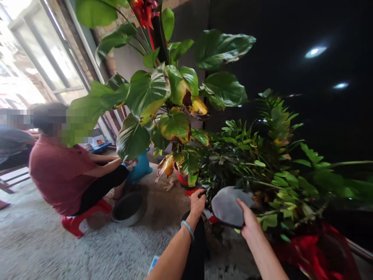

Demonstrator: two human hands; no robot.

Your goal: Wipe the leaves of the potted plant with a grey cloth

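My right hand [251, 222] grips a grey, rounded, flat pad [229, 204] with a dark lower edge, its thumb lying on the grey face. What kind of thing the pad is, I cannot tell. To its left, my left hand [198, 203], with a pale bangle [188, 230] on the wrist, has its fingers curled together. Something small and dark may be at its fingertips, but it is too unclear to name. Both hands are low in front of leafy potted plants [230, 155], and leaves stand close behind the pad.
A tall broad-leaved plant [148, 91] rises from a red pot [182, 177]. At left, a person in a red shirt [60, 171] sits on a red stool [72, 224] beside a grey basin [129, 208]. Red wrapping [323, 249] lies at lower right, near a dark glossy wall [279, 46].
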